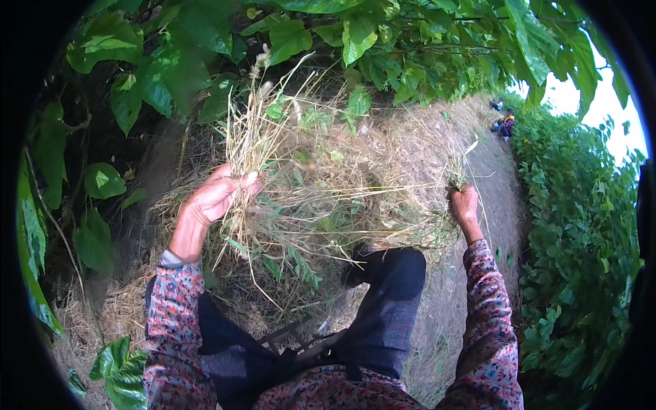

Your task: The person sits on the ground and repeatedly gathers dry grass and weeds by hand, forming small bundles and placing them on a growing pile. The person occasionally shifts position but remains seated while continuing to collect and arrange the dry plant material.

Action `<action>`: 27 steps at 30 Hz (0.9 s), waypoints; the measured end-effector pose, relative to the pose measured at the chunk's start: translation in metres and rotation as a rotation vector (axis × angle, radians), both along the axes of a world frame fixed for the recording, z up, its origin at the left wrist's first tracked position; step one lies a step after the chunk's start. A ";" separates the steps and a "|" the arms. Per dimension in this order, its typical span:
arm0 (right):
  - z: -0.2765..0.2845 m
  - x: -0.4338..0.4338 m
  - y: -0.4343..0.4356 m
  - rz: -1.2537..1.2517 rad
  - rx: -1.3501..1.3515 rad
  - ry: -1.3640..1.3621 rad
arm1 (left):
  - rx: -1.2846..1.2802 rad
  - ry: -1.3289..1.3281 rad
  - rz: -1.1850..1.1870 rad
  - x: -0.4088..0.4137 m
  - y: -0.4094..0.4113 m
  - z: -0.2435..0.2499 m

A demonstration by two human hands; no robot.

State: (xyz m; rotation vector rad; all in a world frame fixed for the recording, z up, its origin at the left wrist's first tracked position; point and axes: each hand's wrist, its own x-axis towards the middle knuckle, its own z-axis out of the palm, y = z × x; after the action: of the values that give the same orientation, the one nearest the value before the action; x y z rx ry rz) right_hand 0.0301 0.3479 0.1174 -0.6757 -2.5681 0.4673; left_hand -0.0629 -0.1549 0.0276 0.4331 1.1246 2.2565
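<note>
My left hand is closed round a bundle of dry grass stalks, whose tops stand up above the fingers and whose loose ends hang below the wrist. Out to the right, my right hand grips a smaller tuft of grass in its fist. Several long straw-coloured stalks stretch sideways between the two hands. Beneath them lies dry grass mixed with green weeds, close to my bent knees. Which stalks lie in the hands and which lie on the ground behind cannot be told everywhere.
Broad-leaved branches hang over the top and left. A dense green hedge runs down the right side, beside a strip of dry ground. Far off at the upper right, people are near the ground. A dark frame-like object lies between my legs.
</note>
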 end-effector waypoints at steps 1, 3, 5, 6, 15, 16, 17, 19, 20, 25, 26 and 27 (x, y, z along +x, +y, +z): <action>-0.003 0.002 0.007 0.015 0.174 0.020 | 0.021 0.014 0.031 0.001 0.004 0.002; 0.001 0.012 0.007 0.051 0.114 0.003 | 0.055 0.036 0.093 0.003 0.012 0.001; 0.002 0.018 0.028 0.002 0.137 0.041 | 0.097 0.027 0.061 -0.006 0.009 -0.004; 0.003 0.024 0.029 -0.052 0.108 0.009 | 0.067 -0.030 0.091 -0.007 0.004 -0.006; -0.008 0.073 0.118 -0.250 0.261 0.043 | -0.006 -0.132 0.457 -0.027 -0.029 -0.016; -0.005 0.088 0.110 -0.296 0.135 0.015 | -0.010 -0.148 0.537 -0.036 -0.041 -0.033; -0.001 0.104 0.148 -0.368 0.126 0.004 | 0.014 -0.153 0.612 -0.048 -0.052 -0.046; 0.002 0.138 0.158 -0.407 -0.039 0.076 | -0.113 -0.090 0.659 -0.049 -0.052 -0.050; 0.024 0.178 0.217 -0.477 0.110 0.110 | -0.024 -0.131 0.695 -0.054 -0.039 -0.055; 0.020 0.221 0.206 -0.650 -0.132 0.229 | 0.073 -0.164 0.888 -0.073 -0.108 -0.067; 0.016 0.230 0.215 -0.635 -0.252 0.280 | 0.087 -0.166 0.914 -0.069 -0.105 -0.065; 0.023 0.246 0.224 -0.595 -0.172 0.276 | 0.066 -0.230 0.996 -0.055 -0.075 -0.047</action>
State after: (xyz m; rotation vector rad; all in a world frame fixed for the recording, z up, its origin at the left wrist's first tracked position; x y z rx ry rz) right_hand 0.2764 0.5718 0.1407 -1.2807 -1.9579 0.5311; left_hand -0.1175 -0.2300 -0.0195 -0.4844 1.3071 3.0612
